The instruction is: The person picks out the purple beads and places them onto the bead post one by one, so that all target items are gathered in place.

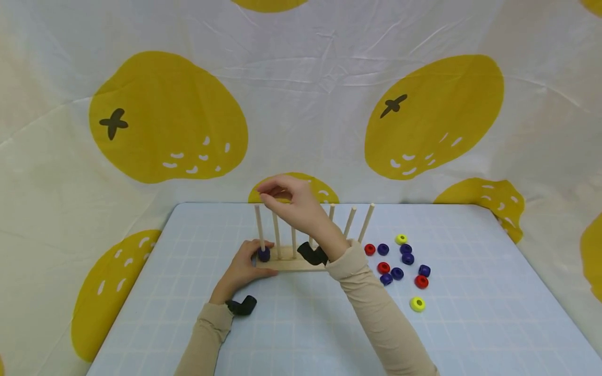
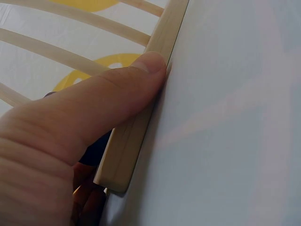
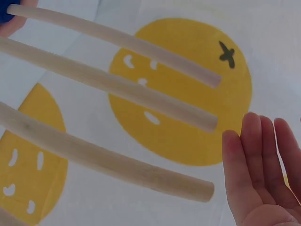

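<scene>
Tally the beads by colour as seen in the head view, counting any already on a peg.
Red beads: 3, all loose on the table
Blue beads: 7, with 6 loose and 1 on the leftmost peg
Yellow beads: 2, both loose
Total: 12 visible beads

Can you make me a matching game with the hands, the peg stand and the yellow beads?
Column one:
1. Left hand
2. Right hand
3. Wooden peg stand
4. Yellow beads

Column two:
A. has a blue bead on its leftmost peg
B. raised in the air
C. lie loose, right of the stand
D. grips the stand's left end

Right pairs: 1-D, 2-B, 3-A, 4-C
</scene>
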The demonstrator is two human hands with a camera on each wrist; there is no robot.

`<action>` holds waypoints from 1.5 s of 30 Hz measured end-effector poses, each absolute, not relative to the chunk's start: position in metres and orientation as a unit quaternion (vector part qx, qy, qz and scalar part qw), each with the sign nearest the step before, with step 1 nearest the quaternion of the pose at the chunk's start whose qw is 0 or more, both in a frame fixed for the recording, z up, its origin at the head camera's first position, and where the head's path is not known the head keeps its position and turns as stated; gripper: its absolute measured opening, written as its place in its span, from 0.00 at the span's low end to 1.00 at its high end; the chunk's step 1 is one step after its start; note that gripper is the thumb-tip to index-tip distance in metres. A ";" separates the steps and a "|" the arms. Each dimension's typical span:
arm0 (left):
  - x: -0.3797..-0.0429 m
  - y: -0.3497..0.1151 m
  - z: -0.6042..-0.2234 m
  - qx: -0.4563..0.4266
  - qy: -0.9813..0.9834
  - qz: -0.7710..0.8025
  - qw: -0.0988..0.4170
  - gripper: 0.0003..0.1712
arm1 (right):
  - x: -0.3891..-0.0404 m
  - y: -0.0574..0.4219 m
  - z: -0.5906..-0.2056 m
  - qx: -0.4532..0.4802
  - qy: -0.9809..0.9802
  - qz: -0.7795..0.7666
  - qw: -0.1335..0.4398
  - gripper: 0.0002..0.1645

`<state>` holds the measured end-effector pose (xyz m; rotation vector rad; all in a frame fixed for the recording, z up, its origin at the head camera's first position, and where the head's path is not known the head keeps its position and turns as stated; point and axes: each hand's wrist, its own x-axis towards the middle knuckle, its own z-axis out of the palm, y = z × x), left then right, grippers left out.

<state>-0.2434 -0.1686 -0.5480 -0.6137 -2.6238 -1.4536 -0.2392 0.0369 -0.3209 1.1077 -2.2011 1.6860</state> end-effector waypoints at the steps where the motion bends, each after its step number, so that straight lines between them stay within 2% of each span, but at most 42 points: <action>1: -0.243 -0.169 -0.548 -0.200 -0.856 -0.475 0.041 0.38 | -0.237 0.039 -0.320 0.374 -0.732 0.563 0.084 0.09; 14: -0.245 -0.169 -0.552 -0.218 -0.854 -0.470 0.057 0.37 | -0.211 0.078 -0.317 0.421 -0.693 0.561 0.164 0.08; 24: -0.243 -0.169 -0.551 -0.222 -0.854 -0.466 0.059 0.38 | -0.197 0.130 -0.314 0.412 -0.684 0.570 0.193 0.10; 29: -0.244 -0.169 -0.550 -0.235 -0.852 -0.461 0.075 0.38 | -0.194 0.167 -0.317 0.370 -0.704 0.568 0.211 0.09; 37: -0.245 -0.171 -0.551 -0.226 -0.857 -0.459 0.060 0.39 | -0.190 0.215 -0.330 0.251 -0.762 0.541 0.252 0.10; 45: -0.246 -0.169 -0.552 -0.223 -0.855 -0.465 0.054 0.38 | -0.192 0.261 -0.357 0.174 -0.757 0.581 0.244 0.10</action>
